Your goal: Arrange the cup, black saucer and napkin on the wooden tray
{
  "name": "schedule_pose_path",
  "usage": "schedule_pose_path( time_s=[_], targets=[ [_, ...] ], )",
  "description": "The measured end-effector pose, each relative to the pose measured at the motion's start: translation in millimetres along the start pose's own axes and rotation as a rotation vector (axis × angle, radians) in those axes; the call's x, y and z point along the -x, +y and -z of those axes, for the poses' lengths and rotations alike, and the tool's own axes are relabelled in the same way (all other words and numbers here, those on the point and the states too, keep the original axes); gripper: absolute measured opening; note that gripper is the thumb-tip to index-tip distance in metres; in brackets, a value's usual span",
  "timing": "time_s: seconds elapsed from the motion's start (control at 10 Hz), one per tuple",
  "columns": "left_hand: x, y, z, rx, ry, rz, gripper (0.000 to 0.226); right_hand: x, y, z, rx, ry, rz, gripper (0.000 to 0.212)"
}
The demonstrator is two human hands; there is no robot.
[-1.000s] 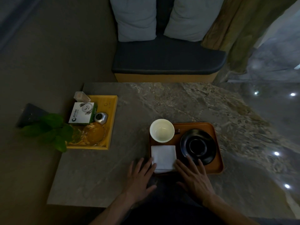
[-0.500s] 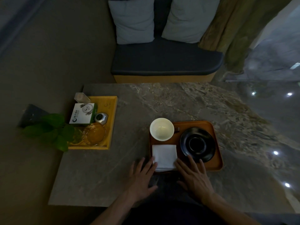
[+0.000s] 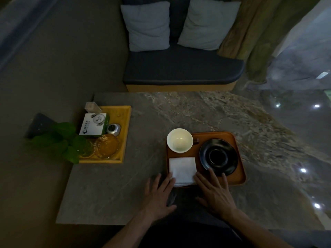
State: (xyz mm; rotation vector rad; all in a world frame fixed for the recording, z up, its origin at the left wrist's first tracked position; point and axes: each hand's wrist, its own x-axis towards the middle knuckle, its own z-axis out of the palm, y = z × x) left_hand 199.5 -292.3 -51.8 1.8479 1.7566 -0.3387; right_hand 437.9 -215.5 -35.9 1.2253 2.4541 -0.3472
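Wooden tray (image 3: 238,178), orange-brown, sits on the grey stone worktop (image 3: 125,185) right in front of the person, and all three pieces are on it. The cup (image 3: 179,140), white and empty, stands upright at the tray's far-left corner, its rim overlapping the tray's left edge. The black saucer (image 3: 218,157) lies on the right half, well inside the rim, close to the cup but not touching it. The napkin (image 3: 182,170), white and folded square, lies at the near-left corner just below the cup, its near edge running over the tray's front rim.

Both hands are down flat, fingers spread wide, holding nothing. The left hand (image 3: 158,196) rests on the worktop with its fingertips touching the napkin's near-left corner. The right hand (image 3: 214,193) lies across the tray's front edge, one finger against the napkin's right side, another reaching up to the saucer's near rim.

Off to the left, well apart, a yellow tray (image 3: 126,133) carries a white box (image 3: 94,125) and a glass ashtray (image 3: 106,145), with green leaves (image 3: 62,140) spilling beside it.
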Motion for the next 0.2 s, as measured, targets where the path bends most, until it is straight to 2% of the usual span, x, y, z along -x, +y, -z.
schedule_pose_path(
  time_s=[0.1,0.2],
  targets=[
    [-0.7,-1.5,1.2,0.016,0.020,0.003,0.092,0.6,1.1,-1.4,-0.043,-0.042,-0.008,0.082],
    [-1.0,2.1,6.1,0.042,0.053,-0.021,0.084,-1.0,1.0,-1.4,-0.042,-0.008,0.009,0.078]
  ],
)
